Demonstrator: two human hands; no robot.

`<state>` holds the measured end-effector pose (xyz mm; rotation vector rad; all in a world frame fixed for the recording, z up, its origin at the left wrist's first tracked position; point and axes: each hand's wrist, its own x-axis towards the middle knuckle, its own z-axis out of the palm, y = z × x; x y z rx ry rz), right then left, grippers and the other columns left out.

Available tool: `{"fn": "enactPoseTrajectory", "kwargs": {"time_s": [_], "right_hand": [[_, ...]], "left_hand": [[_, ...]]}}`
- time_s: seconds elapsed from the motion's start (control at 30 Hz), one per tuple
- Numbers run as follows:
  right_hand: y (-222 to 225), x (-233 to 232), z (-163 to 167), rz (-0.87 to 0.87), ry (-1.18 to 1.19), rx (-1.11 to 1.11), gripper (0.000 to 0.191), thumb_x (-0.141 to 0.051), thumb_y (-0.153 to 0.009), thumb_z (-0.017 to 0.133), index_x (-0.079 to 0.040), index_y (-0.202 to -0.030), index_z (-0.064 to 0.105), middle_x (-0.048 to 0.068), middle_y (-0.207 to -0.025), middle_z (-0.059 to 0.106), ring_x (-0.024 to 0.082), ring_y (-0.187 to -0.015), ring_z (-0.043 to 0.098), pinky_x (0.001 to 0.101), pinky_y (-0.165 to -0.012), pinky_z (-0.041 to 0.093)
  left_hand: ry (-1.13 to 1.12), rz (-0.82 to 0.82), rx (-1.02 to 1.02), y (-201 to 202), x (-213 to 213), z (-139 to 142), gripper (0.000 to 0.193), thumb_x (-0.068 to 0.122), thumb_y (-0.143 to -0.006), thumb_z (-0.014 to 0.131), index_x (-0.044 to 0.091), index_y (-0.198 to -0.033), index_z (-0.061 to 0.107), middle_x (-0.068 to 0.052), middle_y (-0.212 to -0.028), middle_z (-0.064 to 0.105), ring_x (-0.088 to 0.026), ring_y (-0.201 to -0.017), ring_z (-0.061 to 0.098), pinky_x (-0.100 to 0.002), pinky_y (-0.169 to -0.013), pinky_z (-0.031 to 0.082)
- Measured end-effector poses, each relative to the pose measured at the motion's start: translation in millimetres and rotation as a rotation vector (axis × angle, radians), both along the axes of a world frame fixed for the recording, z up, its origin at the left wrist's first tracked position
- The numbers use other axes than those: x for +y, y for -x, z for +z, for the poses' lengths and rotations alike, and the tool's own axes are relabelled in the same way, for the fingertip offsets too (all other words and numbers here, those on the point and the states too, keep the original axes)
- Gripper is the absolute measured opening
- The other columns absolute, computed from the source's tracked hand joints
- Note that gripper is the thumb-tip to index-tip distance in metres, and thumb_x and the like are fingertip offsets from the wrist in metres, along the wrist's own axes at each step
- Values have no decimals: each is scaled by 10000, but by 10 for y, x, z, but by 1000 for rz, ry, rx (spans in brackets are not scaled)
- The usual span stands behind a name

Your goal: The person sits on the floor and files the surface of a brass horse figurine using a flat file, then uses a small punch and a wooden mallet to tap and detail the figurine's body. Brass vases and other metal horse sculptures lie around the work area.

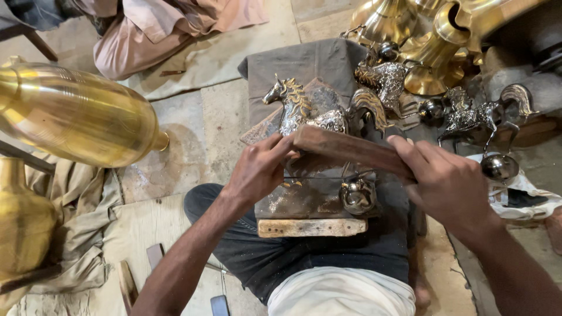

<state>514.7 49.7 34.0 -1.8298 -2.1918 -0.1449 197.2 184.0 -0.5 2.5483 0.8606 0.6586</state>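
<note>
**Both hands on a wooden bar across a silver-and-gold horse figurine**

Head view: the person sits on the floor with a worn wooden block (pixel 309 227) resting on the lap, its top dusted with metal filings. On that block stands a horse figurine (pixel 304 112), silver-bodied with a gilt mane and tail, head pointing to the left of the picture. A flat wooden bar (pixel 345 149) lies across the figurine's lower body. The left hand (pixel 257 169) is closed round the bar's near end, fingers curled over its top edge. The right hand (pixel 448 184) is wrapped over the far end, knuckles up. Both hands grip the bar — neither touches the horse directly. A small round metal ball (pixel 357 196) sits on the block just under the bar, beside the horse's legs, which the bar mostly hides.

Judging from the grip, the work is pressing or rubbing with the bar. It would go best with even pressure from both ends, the bar kept level so it does not skid off the rounded body, and the block steady on the lap so the thin legs take no twist.

Around this: a grey cloth (pixel 304 61) beneath and behind the block, a second horse figurine (pixel 477 114) to the right, another ball (pixel 499 167) near it, a large brass vase (pixel 76 114) lying on its side at left, and brass bell-shaped pieces (pixel 433 52) at the top — all well apart from the hands.
</note>
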Motion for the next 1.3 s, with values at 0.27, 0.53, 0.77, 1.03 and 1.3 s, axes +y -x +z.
{"fn": "enactPoseTrajectory", "kwargs": {"time_s": [0.27, 0.53, 0.77, 1.03, 1.3], "right_hand": [[-41, -37, -78, 23, 23, 202, 774, -66, -747, 818, -160, -1450, 510, 136, -1022, 707, 296, -807, 744, 412, -668, 614], [-65, -37, -126, 24, 12, 177, 783, -99, -748, 837, -129, -1457, 507, 169, -1028, 724, 306, -757, 741, 423, -678, 626], [-63, -33, -180, 58, -30, 216, 822, -147, -745, 841, -135, -1464, 443, 167, -1071, 705, 294, -821, 746, 407, -676, 636], [-106, -36, -165, 24, 56, 169, 826, -142, -739, 846, -139, -1480, 483, 192, -1075, 713, 306, -804, 736, 437, -667, 637], [-46, 18, -39, -29, 173, -31, 847, -129, -709, 873, -134, -1476, 517, 119, -995, 715, 292, -807, 756, 428, -712, 617]], "left_hand": [[-14, 0, -2, 12, -36, 98, 589, -60, -823, 649, 113, -1378, 549, -122, -932, 603, -340, -801, 656, -487, -673, 543], [20, 0, -28, -9, -28, 116, 668, -114, -775, 611, 110, -1401, 543, -128, -962, 625, -344, -817, 665, -486, -688, 556], [7, -2, -48, 42, -27, 29, 707, -134, -730, 596, 85, -1400, 538, -134, -974, 632, -348, -841, 673, -477, -698, 571], [15, 7, -34, 32, -40, 46, 655, -132, -775, 623, 96, -1383, 538, -126, -968, 636, -319, -825, 685, -451, -671, 580], [67, 29, -53, -7, -60, 162, 660, -156, -786, 612, 110, -1387, 551, -136, -1047, 680, -328, -888, 724, -447, -735, 615]]}}
